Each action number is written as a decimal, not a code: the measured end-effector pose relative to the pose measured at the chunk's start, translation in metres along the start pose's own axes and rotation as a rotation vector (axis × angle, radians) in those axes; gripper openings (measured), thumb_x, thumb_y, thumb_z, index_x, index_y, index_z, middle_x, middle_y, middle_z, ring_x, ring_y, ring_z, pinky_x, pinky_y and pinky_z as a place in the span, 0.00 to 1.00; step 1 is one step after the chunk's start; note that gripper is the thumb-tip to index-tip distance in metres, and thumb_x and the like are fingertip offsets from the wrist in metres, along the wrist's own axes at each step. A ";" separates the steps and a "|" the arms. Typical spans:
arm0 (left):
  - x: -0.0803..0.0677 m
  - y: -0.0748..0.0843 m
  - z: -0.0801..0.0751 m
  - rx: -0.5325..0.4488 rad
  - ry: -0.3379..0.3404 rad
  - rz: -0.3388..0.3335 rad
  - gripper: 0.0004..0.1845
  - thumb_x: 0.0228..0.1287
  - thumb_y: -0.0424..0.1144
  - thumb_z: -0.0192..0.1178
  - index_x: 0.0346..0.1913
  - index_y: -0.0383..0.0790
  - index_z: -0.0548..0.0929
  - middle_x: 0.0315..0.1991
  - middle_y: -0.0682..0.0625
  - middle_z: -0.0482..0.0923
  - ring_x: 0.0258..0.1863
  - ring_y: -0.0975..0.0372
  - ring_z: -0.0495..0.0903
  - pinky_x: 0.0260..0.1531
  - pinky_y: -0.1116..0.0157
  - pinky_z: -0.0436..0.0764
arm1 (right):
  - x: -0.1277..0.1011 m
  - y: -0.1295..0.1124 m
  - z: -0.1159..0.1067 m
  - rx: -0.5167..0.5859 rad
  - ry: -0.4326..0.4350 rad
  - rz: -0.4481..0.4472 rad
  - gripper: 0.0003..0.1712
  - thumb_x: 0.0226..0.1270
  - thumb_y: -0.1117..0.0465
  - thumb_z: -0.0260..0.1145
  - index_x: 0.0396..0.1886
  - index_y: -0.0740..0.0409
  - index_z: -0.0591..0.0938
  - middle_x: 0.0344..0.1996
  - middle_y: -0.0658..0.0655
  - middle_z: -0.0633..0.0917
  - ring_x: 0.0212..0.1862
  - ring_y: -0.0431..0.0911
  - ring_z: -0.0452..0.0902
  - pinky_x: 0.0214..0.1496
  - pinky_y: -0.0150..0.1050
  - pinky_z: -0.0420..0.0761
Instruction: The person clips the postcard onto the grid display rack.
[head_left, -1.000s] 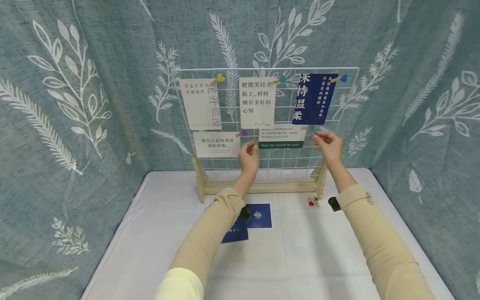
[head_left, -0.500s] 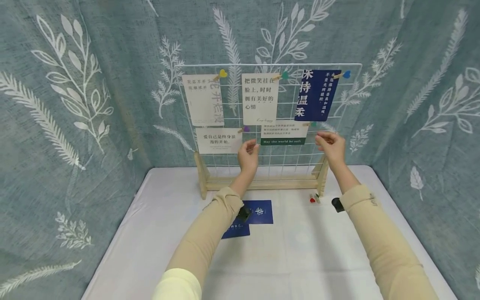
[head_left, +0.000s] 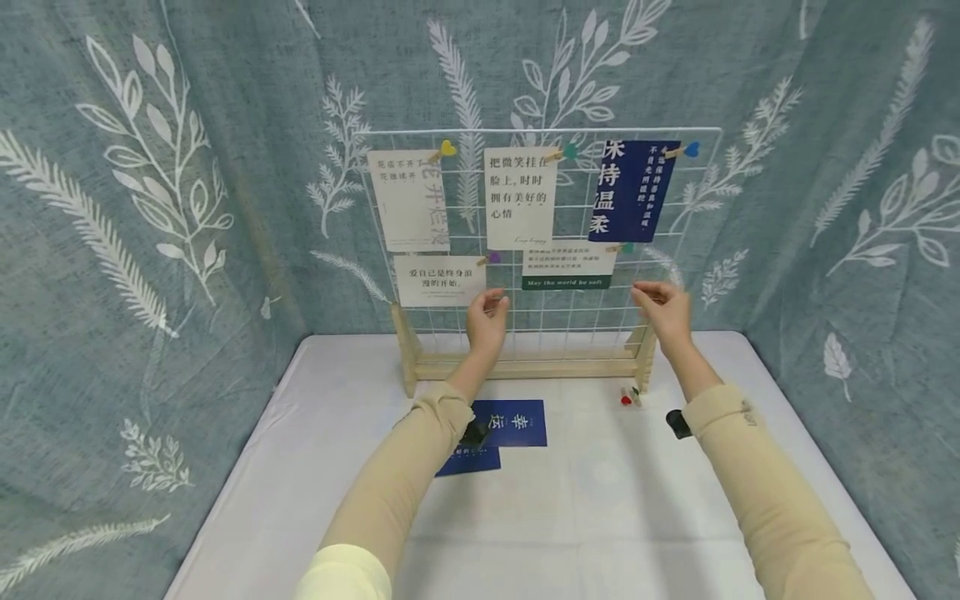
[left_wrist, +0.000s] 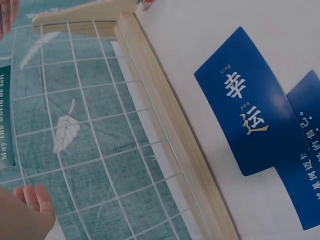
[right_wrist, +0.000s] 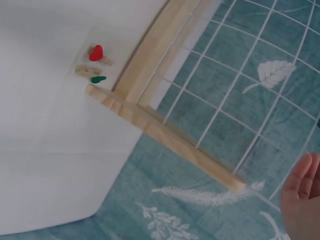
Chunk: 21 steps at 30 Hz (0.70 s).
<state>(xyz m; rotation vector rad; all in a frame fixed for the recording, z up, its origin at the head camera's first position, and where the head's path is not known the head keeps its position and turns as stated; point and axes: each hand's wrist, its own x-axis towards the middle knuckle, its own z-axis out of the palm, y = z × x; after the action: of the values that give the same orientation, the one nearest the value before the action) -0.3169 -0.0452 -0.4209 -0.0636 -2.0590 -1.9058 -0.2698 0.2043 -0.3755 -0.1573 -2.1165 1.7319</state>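
My left hand is in front of the wire grid, just below the right end of a white card with a purple heart clip. Its fingers are loosely bent with nothing in them. To the right, my right hand, loosely bent and holding nothing I can see, is beside the grid's lower right part. Between the hands hangs a white card with a green lower band, its top edge behind the card above. A teal clip is at its upper right corner.
Along the grid's top hang two white cards and a dark blue card, each clipped. Two blue cards overlap on the white table. Red and green clips lie by the wooden stand.
My left hand has moved slightly down and left, away from the green-banded card. The right hand has dropped a little below the teal clip. The hanging cards stay in place on the grid.
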 end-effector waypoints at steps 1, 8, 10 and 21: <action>-0.002 0.000 -0.001 0.005 -0.004 -0.002 0.11 0.64 0.39 0.60 0.46 0.38 0.81 0.43 0.45 0.81 0.45 0.57 0.78 0.50 0.65 0.78 | -0.001 0.002 0.000 -0.007 -0.007 -0.001 0.18 0.65 0.67 0.61 0.50 0.77 0.77 0.19 0.30 0.77 0.26 0.25 0.76 0.31 0.18 0.77; -0.021 0.028 -0.011 0.084 -0.029 -0.070 0.13 0.66 0.33 0.56 0.50 0.28 0.77 0.49 0.36 0.78 0.51 0.49 0.76 0.56 0.59 0.76 | -0.007 0.013 -0.003 -0.055 -0.042 -0.012 0.18 0.66 0.66 0.60 0.50 0.78 0.76 0.21 0.29 0.76 0.27 0.25 0.75 0.32 0.20 0.78; -0.021 0.027 -0.013 0.093 -0.029 -0.076 0.13 0.65 0.33 0.57 0.49 0.29 0.78 0.48 0.36 0.79 0.50 0.49 0.77 0.55 0.59 0.77 | -0.007 0.016 -0.003 -0.058 -0.053 -0.009 0.18 0.67 0.67 0.60 0.50 0.78 0.76 0.21 0.29 0.76 0.27 0.25 0.75 0.32 0.19 0.77; 0.034 -0.106 -0.014 0.091 -0.057 0.128 0.14 0.60 0.50 0.63 0.43 0.44 0.83 0.37 0.53 0.83 0.38 0.65 0.80 0.44 0.72 0.79 | -0.013 0.031 -0.004 -0.089 -0.081 -0.017 0.17 0.66 0.68 0.60 0.48 0.78 0.77 0.25 0.33 0.77 0.29 0.24 0.75 0.34 0.21 0.79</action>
<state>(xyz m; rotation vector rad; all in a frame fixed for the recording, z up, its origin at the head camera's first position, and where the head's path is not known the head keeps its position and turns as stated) -0.3733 -0.0758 -0.5131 -0.2248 -2.1209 -1.7514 -0.2614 0.2102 -0.4083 -0.0954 -2.2476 1.6609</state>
